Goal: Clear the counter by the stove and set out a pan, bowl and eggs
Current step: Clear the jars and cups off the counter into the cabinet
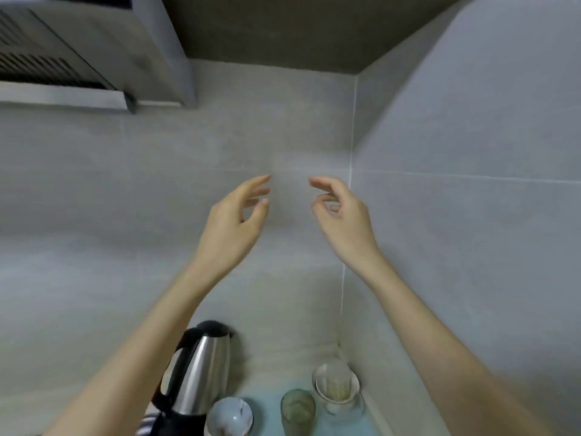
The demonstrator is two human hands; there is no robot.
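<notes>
Gray wall tiles (283, 136) fill the view. Both arms reach up. The left hand (232, 228) and right hand (342, 221) float side by side, fingers loosely apart, holding nothing. Down near, the counter (283, 360) holds a kettle (201, 379) and a green glass (297, 410).

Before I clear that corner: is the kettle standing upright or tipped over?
Upright. The kettle stands with its black lid on top and its steel body rising from the dark base below, handle at its left side.

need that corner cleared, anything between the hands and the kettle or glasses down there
Nothing visible. Both the left hand and right hand hover empty by the wall, above the kettle, bowl, green glass and stacked cups.
</notes>
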